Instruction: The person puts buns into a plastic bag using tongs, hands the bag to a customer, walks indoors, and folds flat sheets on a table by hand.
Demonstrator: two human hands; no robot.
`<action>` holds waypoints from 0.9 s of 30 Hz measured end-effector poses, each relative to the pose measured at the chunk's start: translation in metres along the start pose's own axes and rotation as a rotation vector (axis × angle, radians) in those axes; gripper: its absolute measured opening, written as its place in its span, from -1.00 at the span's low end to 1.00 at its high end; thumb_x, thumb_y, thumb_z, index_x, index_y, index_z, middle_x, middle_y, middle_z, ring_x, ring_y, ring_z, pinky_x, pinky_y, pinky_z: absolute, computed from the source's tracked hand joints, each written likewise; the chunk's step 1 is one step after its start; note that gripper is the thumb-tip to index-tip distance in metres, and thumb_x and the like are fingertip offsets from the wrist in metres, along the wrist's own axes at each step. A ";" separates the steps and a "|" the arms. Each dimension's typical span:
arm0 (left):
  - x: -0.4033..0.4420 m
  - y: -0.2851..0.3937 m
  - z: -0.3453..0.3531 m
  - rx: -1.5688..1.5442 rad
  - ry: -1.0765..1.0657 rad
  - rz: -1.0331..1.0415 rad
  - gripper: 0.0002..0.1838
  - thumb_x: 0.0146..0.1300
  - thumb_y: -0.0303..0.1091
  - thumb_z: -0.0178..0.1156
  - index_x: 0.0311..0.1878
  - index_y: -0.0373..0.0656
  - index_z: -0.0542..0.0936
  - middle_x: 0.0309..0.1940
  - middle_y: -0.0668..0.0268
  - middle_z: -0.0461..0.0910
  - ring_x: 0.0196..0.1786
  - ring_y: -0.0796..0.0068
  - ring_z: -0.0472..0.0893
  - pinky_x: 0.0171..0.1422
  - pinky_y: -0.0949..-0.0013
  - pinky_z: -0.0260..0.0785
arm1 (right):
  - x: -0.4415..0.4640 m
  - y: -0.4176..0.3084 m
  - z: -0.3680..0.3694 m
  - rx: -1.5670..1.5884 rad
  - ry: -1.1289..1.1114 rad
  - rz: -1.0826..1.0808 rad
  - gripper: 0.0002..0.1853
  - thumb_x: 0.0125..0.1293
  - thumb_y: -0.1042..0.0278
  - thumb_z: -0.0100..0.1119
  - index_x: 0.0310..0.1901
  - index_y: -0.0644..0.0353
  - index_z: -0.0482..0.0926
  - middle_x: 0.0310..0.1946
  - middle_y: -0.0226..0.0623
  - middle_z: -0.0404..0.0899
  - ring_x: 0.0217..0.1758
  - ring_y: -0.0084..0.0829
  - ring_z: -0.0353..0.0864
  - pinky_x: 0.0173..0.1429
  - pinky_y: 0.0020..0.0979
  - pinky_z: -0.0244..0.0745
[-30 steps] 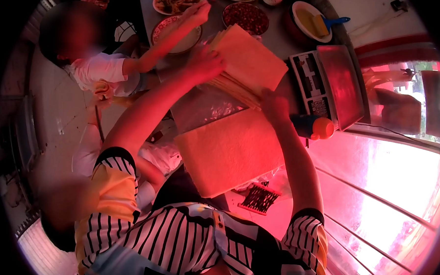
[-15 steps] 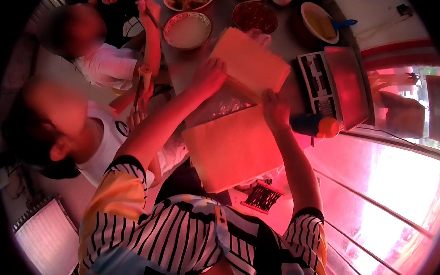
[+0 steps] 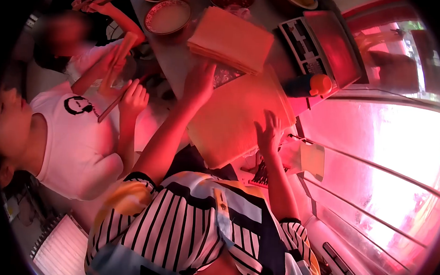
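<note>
Right grip (image 3: 269,133) over broad orange sheets (image 3: 233,116)

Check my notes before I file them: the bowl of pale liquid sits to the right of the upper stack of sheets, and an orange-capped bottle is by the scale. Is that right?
No: the head view shows the bowl of pale liquid to the left of the upper stack of sheets. The orange-capped bottle is indeed by the scale.

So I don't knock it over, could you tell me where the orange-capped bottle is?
In the head view, the bottle is right of centre, beside the near end of the scale.
</note>
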State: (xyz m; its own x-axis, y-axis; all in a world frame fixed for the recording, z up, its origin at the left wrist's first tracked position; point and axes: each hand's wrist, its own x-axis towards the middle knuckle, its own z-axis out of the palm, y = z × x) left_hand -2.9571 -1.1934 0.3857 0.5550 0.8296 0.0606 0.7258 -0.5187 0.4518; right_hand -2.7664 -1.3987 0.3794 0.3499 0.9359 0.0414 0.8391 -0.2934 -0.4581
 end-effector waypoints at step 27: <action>-0.154 -0.018 0.029 0.110 0.000 -0.074 -0.51 0.02 -0.27 0.30 -0.01 -0.20 0.37 -0.12 0.13 0.39 -0.05 0.08 0.48 -0.10 0.11 0.42 | -0.039 0.027 0.035 -0.223 -0.085 0.045 -0.28 0.14 0.14 0.10 0.32 0.20 0.14 0.40 -0.26 0.00 0.49 -0.20 -0.13 0.45 -0.11 -0.06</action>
State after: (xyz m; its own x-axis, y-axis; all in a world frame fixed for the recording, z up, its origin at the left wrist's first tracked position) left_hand -3.0443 -1.3179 0.3427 0.4982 0.8665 0.0307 0.8052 -0.4755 0.3544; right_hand -2.7715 -1.4359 0.3342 0.3603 0.9313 -0.0536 0.8980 -0.3618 -0.2504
